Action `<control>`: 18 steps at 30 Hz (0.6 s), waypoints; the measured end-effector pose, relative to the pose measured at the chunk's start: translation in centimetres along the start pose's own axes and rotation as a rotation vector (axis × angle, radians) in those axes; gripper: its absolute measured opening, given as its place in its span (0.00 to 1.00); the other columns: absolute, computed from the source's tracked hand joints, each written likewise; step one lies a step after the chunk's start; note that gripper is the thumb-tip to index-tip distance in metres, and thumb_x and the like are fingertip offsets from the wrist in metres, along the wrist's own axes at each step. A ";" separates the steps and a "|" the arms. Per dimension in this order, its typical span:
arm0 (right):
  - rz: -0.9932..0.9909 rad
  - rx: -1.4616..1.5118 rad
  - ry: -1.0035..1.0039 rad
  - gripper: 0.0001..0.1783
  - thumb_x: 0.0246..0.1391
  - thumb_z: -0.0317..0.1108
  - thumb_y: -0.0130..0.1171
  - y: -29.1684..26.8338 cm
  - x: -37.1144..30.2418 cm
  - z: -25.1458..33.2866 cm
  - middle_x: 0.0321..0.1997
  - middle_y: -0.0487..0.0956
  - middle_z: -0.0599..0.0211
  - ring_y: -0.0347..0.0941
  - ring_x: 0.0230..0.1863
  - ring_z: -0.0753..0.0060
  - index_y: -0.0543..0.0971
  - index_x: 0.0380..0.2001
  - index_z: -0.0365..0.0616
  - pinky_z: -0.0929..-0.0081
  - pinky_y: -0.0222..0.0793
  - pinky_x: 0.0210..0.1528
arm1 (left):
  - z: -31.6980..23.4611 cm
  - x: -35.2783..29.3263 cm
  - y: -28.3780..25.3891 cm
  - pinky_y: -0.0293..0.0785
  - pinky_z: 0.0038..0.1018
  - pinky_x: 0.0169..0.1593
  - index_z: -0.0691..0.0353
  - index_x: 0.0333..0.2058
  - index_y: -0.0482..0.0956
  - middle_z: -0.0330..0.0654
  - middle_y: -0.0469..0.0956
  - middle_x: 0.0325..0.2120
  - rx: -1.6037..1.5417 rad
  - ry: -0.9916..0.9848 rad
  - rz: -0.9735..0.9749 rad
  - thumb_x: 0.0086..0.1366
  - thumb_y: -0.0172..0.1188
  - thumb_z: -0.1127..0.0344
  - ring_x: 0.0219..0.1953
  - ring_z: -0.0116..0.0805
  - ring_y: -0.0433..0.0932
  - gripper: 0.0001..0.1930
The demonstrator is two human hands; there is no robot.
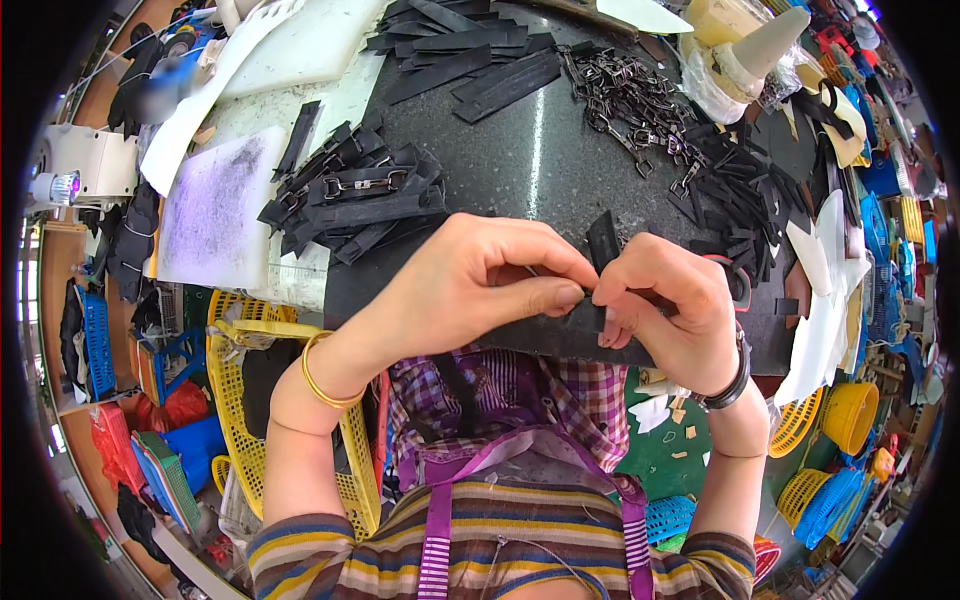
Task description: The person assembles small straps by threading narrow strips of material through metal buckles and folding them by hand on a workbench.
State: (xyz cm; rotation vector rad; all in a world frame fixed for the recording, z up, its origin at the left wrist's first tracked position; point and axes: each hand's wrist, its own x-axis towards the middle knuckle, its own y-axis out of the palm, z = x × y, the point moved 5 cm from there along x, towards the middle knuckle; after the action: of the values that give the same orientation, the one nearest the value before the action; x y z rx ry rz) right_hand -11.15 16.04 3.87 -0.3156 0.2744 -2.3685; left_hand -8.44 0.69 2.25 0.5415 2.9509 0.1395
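Over the front edge of the dark worktop, both my hands are closed on a short black strip, likely leather, whose end sticks up between them. My left hand pinches it between thumb and index finger. Close beside it, my right hand grips the strip with bent fingers, which partly hide it. Left of my hands lies a pile of black strips, some fitted with metal buckle-like pieces. Beyond my right hand are a heap of dark metal hardware and a pile of smaller black strips.
Longer black strips lie at the back. A tub with a white cone stands back right. A purple-stained white board is at left. A yellow basket sits below the worktop's left side; white sheet scraps hang at right.
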 end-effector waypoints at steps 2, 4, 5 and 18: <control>0.000 -0.018 0.003 0.07 0.47 0.18 0.57 0.1 0.0 -0.1 0.27 0.74 0.66 0.75 0.22 0.77 0.76 0.31 0.39 0.81 0.70 0.24 | -1.3 -0.3 0.2 0.73 0.20 0.34 0.68 0.33 0.80 0.42 0.79 0.29 0.470 0.345 -0.056 0.53 0.60 0.80 0.30 0.27 0.78 0.07; -0.035 -0.159 -0.100 0.07 0.47 0.21 0.59 0.3 0.1 0.2 0.28 0.76 0.65 0.76 0.22 0.77 0.76 0.33 0.38 0.82 0.70 0.24 | -1.4 -0.9 0.4 0.73 0.20 0.34 0.67 0.31 0.80 0.43 0.79 0.29 0.582 0.425 -0.148 0.51 0.60 0.81 0.29 0.28 0.78 0.07; -0.033 -0.158 -0.102 0.07 0.47 0.21 0.59 0.2 0.1 0.7 0.28 0.76 0.65 0.76 0.22 0.77 0.76 0.33 0.38 0.82 0.70 0.24 | -1.7 -1.3 0.4 0.73 0.21 0.34 0.67 0.30 0.79 0.43 0.79 0.28 0.692 0.505 -0.244 0.50 0.60 0.82 0.29 0.29 0.78 0.08; -0.047 -0.320 -0.028 0.08 0.45 0.26 0.62 1.1 -0.4 0.7 0.24 0.73 0.62 0.72 0.22 0.64 0.77 0.31 0.39 0.72 0.65 0.24 | 2.5 -3.3 1.3 0.74 0.20 0.41 0.69 0.38 0.76 0.40 0.77 0.37 0.099 0.261 -0.412 0.60 0.59 0.76 0.37 0.24 0.76 0.07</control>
State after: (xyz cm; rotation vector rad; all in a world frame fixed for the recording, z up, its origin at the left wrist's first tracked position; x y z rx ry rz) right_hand -9.98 15.46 4.14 -0.5095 0.6419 -2.3614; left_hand -4.55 0.92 0.37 -0.0919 3.2585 0.0199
